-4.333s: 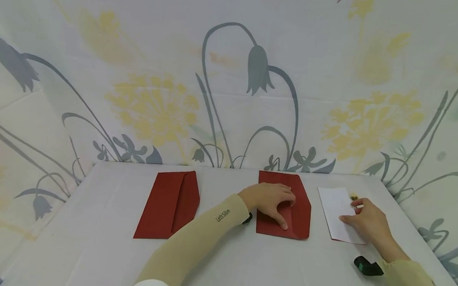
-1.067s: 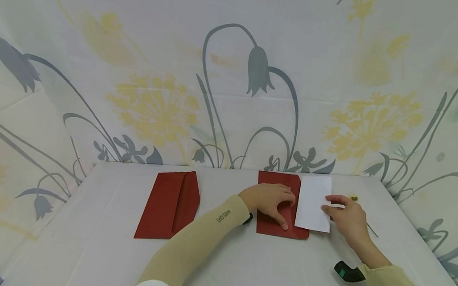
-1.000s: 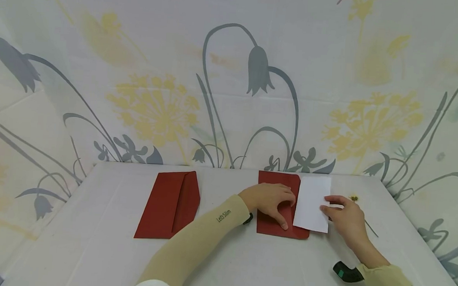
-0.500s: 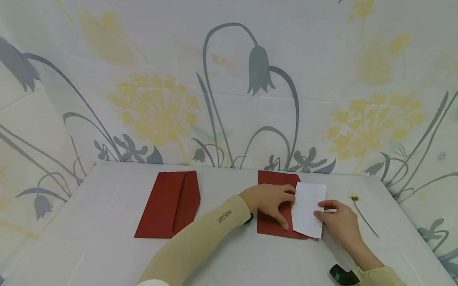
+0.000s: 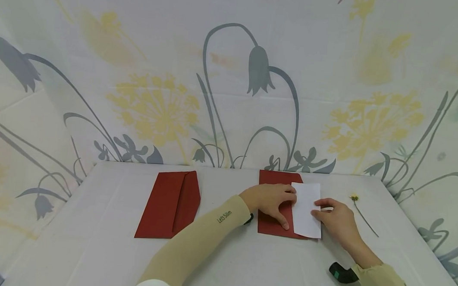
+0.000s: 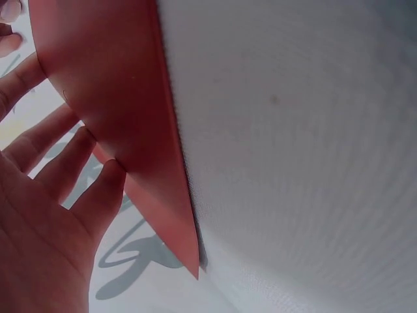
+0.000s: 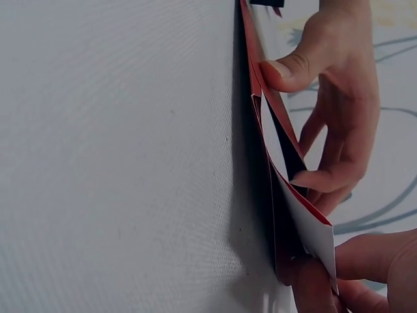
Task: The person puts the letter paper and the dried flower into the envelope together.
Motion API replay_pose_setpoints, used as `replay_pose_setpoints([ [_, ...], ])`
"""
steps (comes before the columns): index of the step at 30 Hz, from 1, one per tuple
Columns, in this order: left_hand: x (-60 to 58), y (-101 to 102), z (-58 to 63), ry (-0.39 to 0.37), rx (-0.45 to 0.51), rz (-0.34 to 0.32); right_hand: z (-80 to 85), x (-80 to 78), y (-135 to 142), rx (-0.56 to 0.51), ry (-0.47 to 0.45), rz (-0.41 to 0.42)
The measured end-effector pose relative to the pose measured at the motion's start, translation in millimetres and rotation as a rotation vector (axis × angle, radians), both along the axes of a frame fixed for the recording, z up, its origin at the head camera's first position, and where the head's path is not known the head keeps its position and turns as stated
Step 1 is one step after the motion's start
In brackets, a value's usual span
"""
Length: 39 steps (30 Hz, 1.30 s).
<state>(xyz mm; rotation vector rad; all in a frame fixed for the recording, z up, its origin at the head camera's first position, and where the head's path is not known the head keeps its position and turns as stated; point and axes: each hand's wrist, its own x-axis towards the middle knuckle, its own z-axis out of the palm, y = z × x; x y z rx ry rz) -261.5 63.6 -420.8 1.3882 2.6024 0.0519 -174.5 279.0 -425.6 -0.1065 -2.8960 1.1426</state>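
In the head view my left hand (image 5: 270,201) lies on a red envelope (image 5: 277,177), thumb and fingers spread along its pocket. The right wrist view shows the left thumb (image 7: 279,73) on the envelope (image 7: 253,59) and the pocket bowed away from the flap. A white card (image 5: 306,212), red on its other face, lies over the flap. My right hand (image 5: 338,221) pinches its right edge between thumb and fingers. The card's left edge is at the pocket's mouth and appears to sit between the layers. In the left wrist view, left fingertips touch the envelope's (image 6: 124,98) edge.
A second red envelope (image 5: 159,205) lies at the left of the white-covered table (image 5: 222,268). To the right is a small yellow flower (image 5: 354,198) on a thin stem. A black camera (image 5: 342,273) is worn at the right wrist. Patterned cloth (image 5: 231,95) hangs behind.
My right hand has carried the white card left from the flower's side onto the envelope flap, uncovering the flower. It tilted, then slid to the pocket's mouth. My left hand has stayed in place.
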Motion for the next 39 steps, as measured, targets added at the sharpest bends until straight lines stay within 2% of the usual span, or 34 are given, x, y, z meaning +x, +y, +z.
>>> replay_pose_setpoints([
  [8,0.1,-0.3,0.0,0.006,0.000,-0.002,-0.1,-5.1,-2.4,0.012,0.040,0.035],
  [15,0.3,-1.1,0.1,0.008,0.013,-0.003,-2.2,-13.1,-4.6,0.019,0.016,0.041],
  [24,2.0,-2.0,2.0,0.010,0.025,-0.003,-5.5,-20.9,-11.7,0.018,0.038,0.056],
  [33,3.0,-2.0,2.2,0.015,0.025,-0.014,-7.8,-25.5,-20.0,-0.007,0.007,0.064],
  [39,1.5,-2.2,2.1,0.013,0.035,-0.016,-10.4,-28.4,-26.0,-0.006,0.057,0.079],
])
